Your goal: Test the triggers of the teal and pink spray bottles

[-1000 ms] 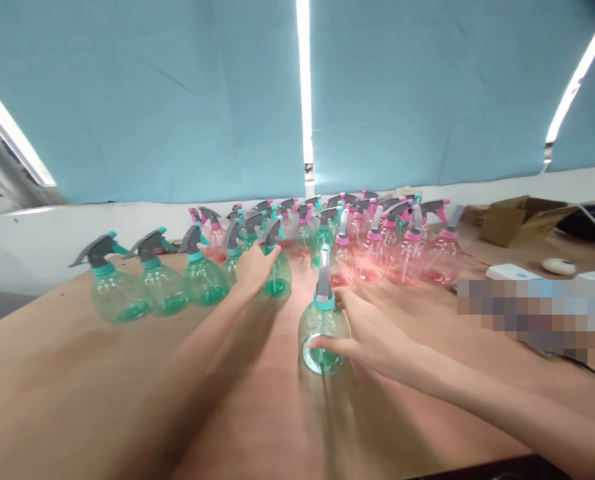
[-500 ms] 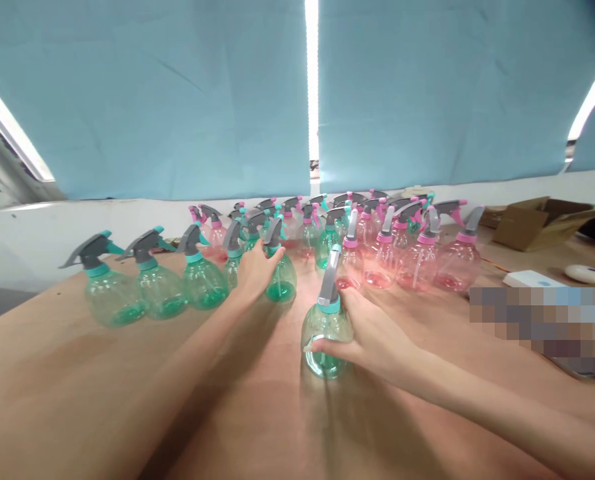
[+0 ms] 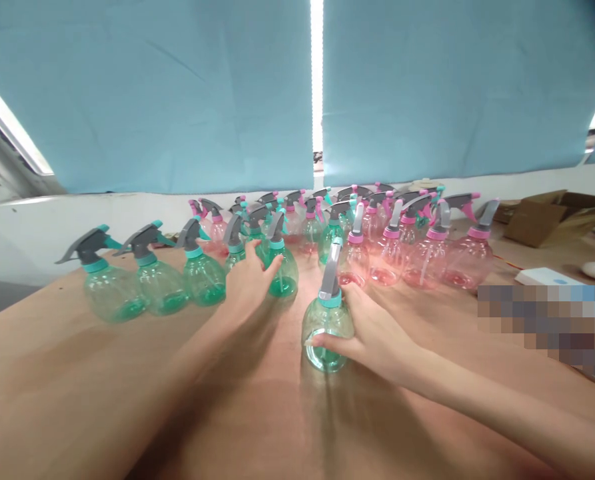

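My right hand [image 3: 372,327] is closed round the side of a green spray bottle [image 3: 322,319] with a grey trigger head, its thumb across the front and its other fingers partly hidden. This bottle stands upright at the front middle of the table. My left hand [image 3: 246,283] is open, thumb and index finger apart, beside another green spray bottle [image 3: 283,270] at the right end of the left row. The hand hides part of a neighbouring green bottle [image 3: 234,252]. Whether its fingertips touch either bottle, I cannot tell.
Further left stand more green spray bottles [image 3: 204,277]. Pink spray bottles [image 3: 424,260] form a row at the right, with mixed pink and green ones behind. An open cardboard box [image 3: 542,220] and a white box [image 3: 550,277] lie on the wooden table [image 3: 257,427] at the right.
My left hand has loosened from the green bottle at the end of the left row and drawn back slightly, fingers spreading. My right hand keeps its hold. The view has shifted a little.
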Motion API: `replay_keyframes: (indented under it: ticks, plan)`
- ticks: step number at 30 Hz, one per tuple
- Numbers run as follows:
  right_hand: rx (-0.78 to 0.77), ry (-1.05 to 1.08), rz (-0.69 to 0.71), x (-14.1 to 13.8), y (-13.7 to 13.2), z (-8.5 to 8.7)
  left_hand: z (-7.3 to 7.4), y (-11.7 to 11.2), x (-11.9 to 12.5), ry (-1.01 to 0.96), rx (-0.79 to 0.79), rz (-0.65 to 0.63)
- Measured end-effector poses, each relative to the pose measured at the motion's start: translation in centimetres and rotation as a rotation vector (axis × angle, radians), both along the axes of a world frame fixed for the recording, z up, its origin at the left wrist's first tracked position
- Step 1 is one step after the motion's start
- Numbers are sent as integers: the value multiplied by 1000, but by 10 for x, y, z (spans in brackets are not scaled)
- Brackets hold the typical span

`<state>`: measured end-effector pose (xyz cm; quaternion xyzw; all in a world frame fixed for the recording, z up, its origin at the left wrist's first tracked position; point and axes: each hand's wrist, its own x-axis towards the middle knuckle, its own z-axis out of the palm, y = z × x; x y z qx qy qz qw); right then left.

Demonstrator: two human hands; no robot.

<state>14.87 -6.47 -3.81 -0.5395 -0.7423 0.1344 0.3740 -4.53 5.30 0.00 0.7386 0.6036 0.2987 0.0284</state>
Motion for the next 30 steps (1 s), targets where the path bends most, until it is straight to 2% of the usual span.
replay_keyframes:
  ticks: [4,8,10,12,16,21,26,28,30]
  plan:
    - [-157,179,66,0,2,-8,-6,-32,-10,9,-31,-76]
    - [-180,253,134,-3,5,-12,-8,-60,-8,-132,-144,-464]
    - [-179,285,174,-5,5,-12,-3,-70,0,-179,-160,-594]
    - [-178,305,207,-7,5,-11,3,-76,12,-271,-213,-659]
    - [-99,236,266,-11,2,-11,13,-78,36,-493,-263,-697]
    - [-43,130,227,-12,-3,-16,9,-77,44,-649,-286,-665]
    - [-32,53,436,10,2,-22,5,-78,42,-654,-307,-675]
    - [-75,3,446,24,7,-25,6,-77,41,-629,-302,-697]
    - [-118,-68,381,40,12,-31,7,-76,42,-599,-290,-712]
